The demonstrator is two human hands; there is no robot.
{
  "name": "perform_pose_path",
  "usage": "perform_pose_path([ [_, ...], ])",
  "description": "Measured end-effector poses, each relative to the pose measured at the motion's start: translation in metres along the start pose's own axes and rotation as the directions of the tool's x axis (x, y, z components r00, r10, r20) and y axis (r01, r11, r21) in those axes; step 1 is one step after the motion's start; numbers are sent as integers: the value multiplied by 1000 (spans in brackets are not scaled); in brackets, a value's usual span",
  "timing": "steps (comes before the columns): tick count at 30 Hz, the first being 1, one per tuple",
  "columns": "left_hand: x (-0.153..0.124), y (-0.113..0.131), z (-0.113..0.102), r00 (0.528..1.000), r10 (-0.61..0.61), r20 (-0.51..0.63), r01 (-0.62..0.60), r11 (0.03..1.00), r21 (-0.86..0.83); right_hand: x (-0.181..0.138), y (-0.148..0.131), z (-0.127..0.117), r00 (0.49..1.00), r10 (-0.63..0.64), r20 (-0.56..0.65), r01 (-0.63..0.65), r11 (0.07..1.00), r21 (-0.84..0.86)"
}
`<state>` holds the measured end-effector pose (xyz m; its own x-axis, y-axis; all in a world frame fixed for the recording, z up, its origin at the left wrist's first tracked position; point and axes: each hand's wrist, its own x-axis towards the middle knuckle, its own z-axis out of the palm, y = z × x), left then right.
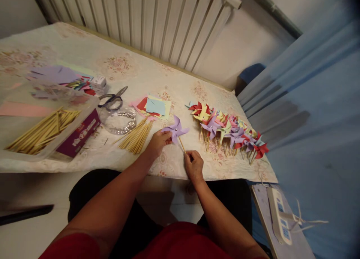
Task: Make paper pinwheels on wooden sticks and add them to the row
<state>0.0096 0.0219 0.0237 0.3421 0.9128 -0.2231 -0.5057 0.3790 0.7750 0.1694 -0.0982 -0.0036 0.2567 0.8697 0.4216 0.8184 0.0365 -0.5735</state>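
Observation:
A purple paper pinwheel (176, 129) on a thin wooden stick is held between my two hands, over the front of the table. My left hand (158, 142) pinches one of its paper blades from the left. Lower down, my right hand (194, 164) grips the stick near its bottom end. Just left of my left hand lies a loose bundle of sticks (136, 139). Behind it is a small stack of coloured paper pieces (156, 107). To the right, many-coloured pinwheels (222, 127) lie in a dense row.
A clear plastic box (94, 105) holding sticks (47, 133) stands at the left. Scissors (113, 99) lie by a round clear container (131, 124) of small shiny pieces. More coloured paper (56, 74) lies behind. A power strip (279, 216) sits at lower right, beside a blue curtain (317, 112).

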Motion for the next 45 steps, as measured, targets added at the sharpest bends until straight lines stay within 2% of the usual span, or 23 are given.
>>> perform_pose_path([
  [12,-8,0,6,1000,-16,4,16,1000,-12,-1,1,0,1000,6,14,-6,1000,-5],
  [24,-5,-3,6,996,-86,36,87,995,-50,-2,2,0,1000,-7,13,7,1000,-9],
  [45,-6,-5,9,993,-80,84,86,994,-69,-1,1,0,1000,-12,10,12,1000,11],
])
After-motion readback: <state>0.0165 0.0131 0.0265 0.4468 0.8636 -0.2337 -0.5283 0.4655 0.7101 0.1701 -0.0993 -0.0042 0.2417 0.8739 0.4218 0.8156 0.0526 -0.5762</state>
